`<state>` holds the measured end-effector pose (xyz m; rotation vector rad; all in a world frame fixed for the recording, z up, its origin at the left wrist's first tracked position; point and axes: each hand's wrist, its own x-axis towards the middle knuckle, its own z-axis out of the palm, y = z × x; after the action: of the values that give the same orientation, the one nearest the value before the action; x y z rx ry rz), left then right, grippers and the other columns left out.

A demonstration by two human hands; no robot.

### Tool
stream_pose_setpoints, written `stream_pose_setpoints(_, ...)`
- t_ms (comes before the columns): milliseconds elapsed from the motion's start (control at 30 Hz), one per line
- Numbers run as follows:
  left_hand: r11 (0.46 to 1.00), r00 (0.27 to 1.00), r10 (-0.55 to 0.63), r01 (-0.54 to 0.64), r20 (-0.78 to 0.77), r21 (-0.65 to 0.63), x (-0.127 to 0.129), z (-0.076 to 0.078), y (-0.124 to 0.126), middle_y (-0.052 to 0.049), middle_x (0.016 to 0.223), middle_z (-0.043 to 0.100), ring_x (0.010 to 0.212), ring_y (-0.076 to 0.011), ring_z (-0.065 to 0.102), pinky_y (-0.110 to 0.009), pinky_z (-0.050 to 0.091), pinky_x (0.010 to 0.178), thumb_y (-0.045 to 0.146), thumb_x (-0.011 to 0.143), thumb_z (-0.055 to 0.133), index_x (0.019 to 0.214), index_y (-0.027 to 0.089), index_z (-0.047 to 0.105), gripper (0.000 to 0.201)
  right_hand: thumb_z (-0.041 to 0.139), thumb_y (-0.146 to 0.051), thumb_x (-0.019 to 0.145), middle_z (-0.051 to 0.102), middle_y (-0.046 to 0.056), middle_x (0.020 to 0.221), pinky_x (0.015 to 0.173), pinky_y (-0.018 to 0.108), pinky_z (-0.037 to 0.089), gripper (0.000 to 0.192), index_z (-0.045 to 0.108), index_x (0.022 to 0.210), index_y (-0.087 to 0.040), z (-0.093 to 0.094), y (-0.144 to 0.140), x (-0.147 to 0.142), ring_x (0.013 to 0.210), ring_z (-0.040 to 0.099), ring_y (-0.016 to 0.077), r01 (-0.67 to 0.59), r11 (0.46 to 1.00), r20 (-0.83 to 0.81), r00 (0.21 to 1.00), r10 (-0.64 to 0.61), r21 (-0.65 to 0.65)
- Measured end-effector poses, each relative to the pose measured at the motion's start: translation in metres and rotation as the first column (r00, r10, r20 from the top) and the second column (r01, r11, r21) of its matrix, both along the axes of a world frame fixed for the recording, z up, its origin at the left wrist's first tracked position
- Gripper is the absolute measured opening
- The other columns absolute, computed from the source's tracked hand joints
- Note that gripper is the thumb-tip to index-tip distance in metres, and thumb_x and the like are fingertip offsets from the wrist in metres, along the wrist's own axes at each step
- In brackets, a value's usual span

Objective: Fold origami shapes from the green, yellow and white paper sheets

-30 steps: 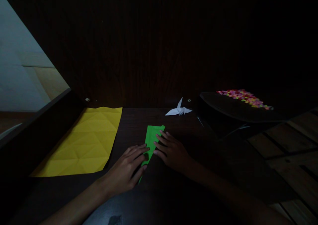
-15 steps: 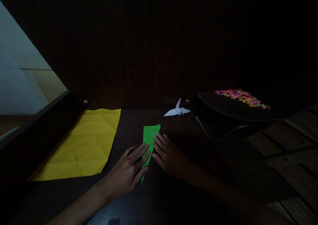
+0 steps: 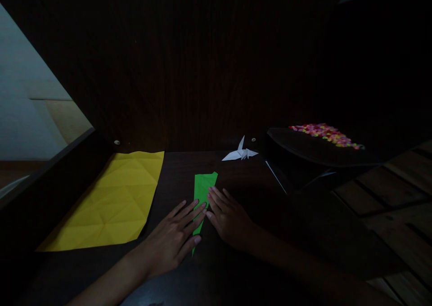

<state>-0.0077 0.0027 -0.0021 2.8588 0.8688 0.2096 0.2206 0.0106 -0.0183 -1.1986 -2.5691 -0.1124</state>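
From afar I saw the green paper (image 3: 202, 186) short of the far edge of the tabletop (image 3: 178, 175). The left hand (image 3: 174, 237) lay across it, fingers spread, apparently to steady it; the right hand (image 3: 232, 218), fingers together, met its right edge; neither pinched.

My left hand (image 3: 173, 236) flat across folded green paper (image 3: 202, 186), fingers spread; right hand (image 3: 232, 220) at its three-o'clock edge; creased yellow paper (image 3: 111, 202) nine o'clock, white origami crane (image 3: 240, 154) one o'clock.
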Motion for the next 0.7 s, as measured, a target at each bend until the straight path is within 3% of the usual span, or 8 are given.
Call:
stream_pose_setpoints(267,1.0,1.0,-0.017,0.017,0.009,-0.025,-0.001,0.001,0.001,-0.005,0.16,0.028,0.148,-0.025,0.023,-0.05,0.02,0.12,0.035,0.103,0.039,0.156,0.026,0.014,0.059,0.036,-0.03,0.103,0.042,0.013,0.152,0.117,0.053,0.03,0.047,0.047,0.143,-0.008,0.002,0.028,0.015,0.144,0.032,0.0307,0.102,0.991,0.03,0.995,-0.1,-0.088)
stream_pose_setpoints(433,0.999,1.0,-0.013,0.013,0.0,-0.031,0.0,0.002,0.0,-0.005,0.162,0.024,0.149,-0.0252,0.022,-0.05,0.019,0.121,0.034,0.103,0.038,0.157,0.026,0.013,0.059,0.04,-0.032,0.101,0.042,0.013,0.152,0.115,0.055,0.031,0.049,0.046,0.144,-0.009,0.001,0.04,0.022,0.144,0.033,0.0325,0.169,0.98,0.019,0.986,-0.168,-0.101)
stream_pose_setpoints(600,0.999,1.0,-0.021,0.021,-0.004,-0.047,0.0,0.004,0.0,-0.005,0.162,0.024,0.149,-0.025,0.02,-0.051,0.017,0.121,0.033,0.103,0.037,0.157,0.025,0.012,0.06,0.042,-0.031,0.099,0.041,0.019,0.151,0.116,0.053,0.032,0.051,0.046,0.141,-0.002,0.002,0.04,0.021,0.144,0.033,0.0321,0.187,0.98,-0.04,0.981,-0.189,-0.061)
stream_pose_setpoints(700,0.996,0.998,-0.058,0.058,0.001,-0.068,0.0,0.006,-0.001,-0.004,0.162,0.023,0.149,-0.0247,0.018,-0.052,0.013,0.122,0.03,0.103,0.037,0.157,0.026,0.011,0.06,0.04,-0.029,0.1,0.038,0.021,0.153,0.118,0.055,0.028,0.05,0.045,0.141,0.0,0.006,0.036,0.019,0.146,0.028,0.0314,0.14,0.99,-0.105,0.985,-0.137,0.017)
